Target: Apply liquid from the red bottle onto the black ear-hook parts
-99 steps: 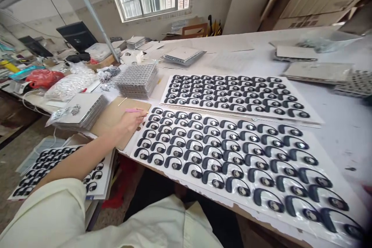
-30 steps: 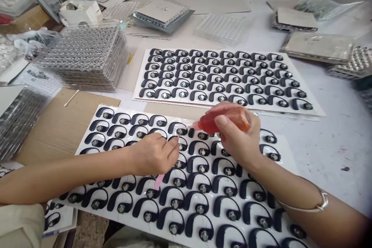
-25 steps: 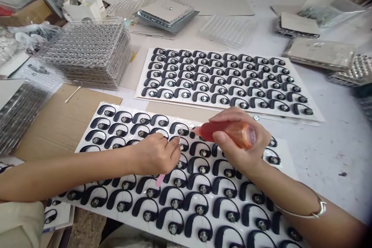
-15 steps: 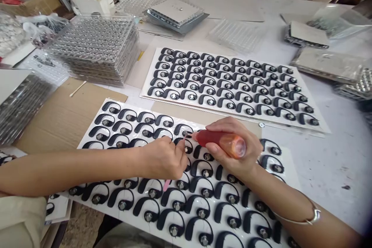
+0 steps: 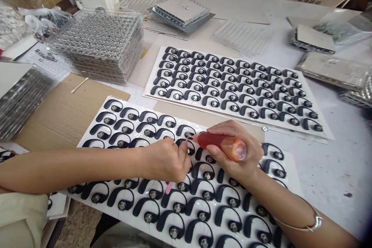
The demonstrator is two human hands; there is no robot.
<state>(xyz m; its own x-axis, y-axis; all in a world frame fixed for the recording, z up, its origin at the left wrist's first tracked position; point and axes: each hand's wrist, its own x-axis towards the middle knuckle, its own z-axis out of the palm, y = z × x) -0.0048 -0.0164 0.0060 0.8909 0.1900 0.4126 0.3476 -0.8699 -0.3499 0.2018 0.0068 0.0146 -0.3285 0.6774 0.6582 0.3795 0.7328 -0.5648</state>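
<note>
My right hand (image 5: 240, 151) is wrapped round a red squeeze bottle (image 5: 216, 143) tilted on its side, its narrow nozzle pointing left. My left hand (image 5: 171, 159) is closed on a slim pink tool (image 5: 169, 188); one end shows below the fist and a thin tip shows by the nozzle. Both tips meet close above a black hook-shaped piece (image 5: 186, 128) with a round metal part. Under my hands lies a white sheet (image 5: 292, 166) with rows of such black pieces. The hands hide several of them.
Behind lies a second white sheet (image 5: 322, 133) of black hook-shaped pieces. A tall stack of clear plastic trays (image 5: 95, 46) stands at the left, near a cotton swab (image 5: 79, 85) on brown cardboard (image 5: 46, 124). Flat packs (image 5: 331, 70) lie at the right.
The whole view has shifted slightly. Both hands keep their grips, and the bottle nozzle and pink tip stay together at about the same piece.
</note>
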